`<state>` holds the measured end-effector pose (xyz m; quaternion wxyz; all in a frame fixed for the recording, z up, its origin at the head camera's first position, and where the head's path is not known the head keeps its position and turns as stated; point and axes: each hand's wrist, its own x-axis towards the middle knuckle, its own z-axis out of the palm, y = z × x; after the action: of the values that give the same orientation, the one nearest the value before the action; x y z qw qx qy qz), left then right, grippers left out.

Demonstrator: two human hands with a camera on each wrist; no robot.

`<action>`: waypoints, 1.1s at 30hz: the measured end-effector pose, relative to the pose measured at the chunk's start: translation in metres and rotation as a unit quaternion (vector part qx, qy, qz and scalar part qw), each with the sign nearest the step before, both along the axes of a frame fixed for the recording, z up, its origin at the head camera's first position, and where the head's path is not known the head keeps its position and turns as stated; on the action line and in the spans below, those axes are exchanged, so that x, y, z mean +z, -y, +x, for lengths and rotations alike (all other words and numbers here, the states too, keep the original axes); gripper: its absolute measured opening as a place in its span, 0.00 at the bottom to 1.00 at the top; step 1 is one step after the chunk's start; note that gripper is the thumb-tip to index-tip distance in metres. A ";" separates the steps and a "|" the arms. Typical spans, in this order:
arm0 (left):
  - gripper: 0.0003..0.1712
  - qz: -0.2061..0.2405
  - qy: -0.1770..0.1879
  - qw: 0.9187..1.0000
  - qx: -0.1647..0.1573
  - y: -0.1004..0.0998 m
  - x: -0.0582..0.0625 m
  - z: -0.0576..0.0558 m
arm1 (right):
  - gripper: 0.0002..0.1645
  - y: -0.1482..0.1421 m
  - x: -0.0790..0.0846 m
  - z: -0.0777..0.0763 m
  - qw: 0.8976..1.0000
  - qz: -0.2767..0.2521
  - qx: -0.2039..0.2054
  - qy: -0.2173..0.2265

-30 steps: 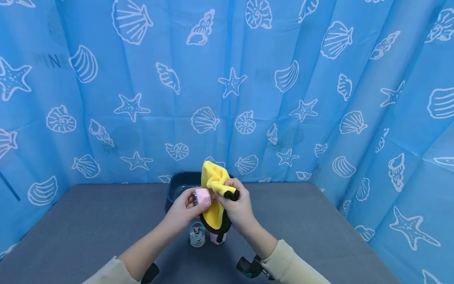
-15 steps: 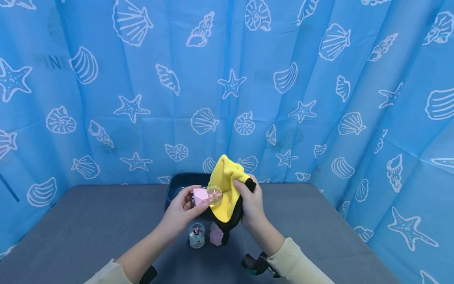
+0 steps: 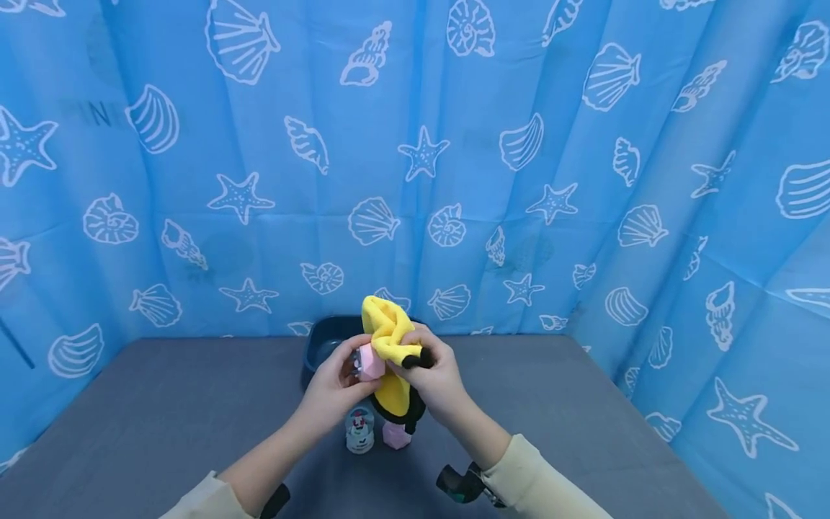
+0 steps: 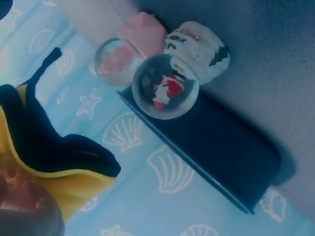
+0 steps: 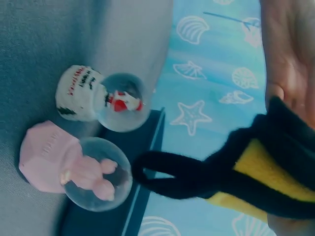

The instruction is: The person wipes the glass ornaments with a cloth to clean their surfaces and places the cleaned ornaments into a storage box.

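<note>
Held sideways by its pink faceted base, a snow globe (image 3: 372, 362) is in my left hand (image 3: 331, 389), with thumb and fingers around the base. My right hand (image 3: 442, 375) grips a yellow cloth (image 3: 389, 328) with black edging, bunched against the globe's clear ball, which the cloth hides. In the right wrist view, the cloth's black hanging loop (image 5: 167, 174) dangles below the hand. Under the hands, two more snow globes stand upright on the table: one with a white base and a red-and-white figure (image 3: 359, 431), the other with a pink base (image 3: 395, 435).
Behind the hands, a dark blue bin (image 3: 318, 349) stands near the back of the grey table (image 3: 194, 418). A blue curtain with white shells and starfish (image 3: 424, 155) hangs behind and along the right side. Black wrist gear (image 3: 462, 484) shows near the right sleeve.
The right hand drew the cloth away to the right, baring the globe's ball, then came back left and covered it again. The left hand kept hold of the pink base.
</note>
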<state>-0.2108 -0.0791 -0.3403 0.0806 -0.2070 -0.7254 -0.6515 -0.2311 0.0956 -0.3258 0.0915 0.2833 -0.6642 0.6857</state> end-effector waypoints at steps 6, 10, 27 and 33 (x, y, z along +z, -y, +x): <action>0.38 0.011 0.089 0.996 -0.011 -0.002 0.005 0.000 | 0.10 0.003 -0.005 0.001 0.999 -0.028 -0.044 -0.010; 0.37 0.022 0.121 0.992 -0.002 -0.004 0.007 -0.001 | 0.11 0.004 -0.006 0.001 0.998 -0.040 -0.052 -0.026; 0.39 0.101 0.148 0.984 0.003 -0.008 0.006 -0.005 | 0.12 0.005 -0.006 -0.002 0.981 -0.122 -0.111 0.103; 0.36 0.137 0.183 0.974 0.006 -0.005 0.003 -0.009 | 0.11 0.005 -0.007 0.001 0.985 -0.110 -0.087 0.103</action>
<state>-0.2194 -0.0744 -0.3369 -0.0220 -0.0669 -0.6332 -0.7708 -0.2300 0.0904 -0.3330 0.1123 0.1407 -0.6128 0.7694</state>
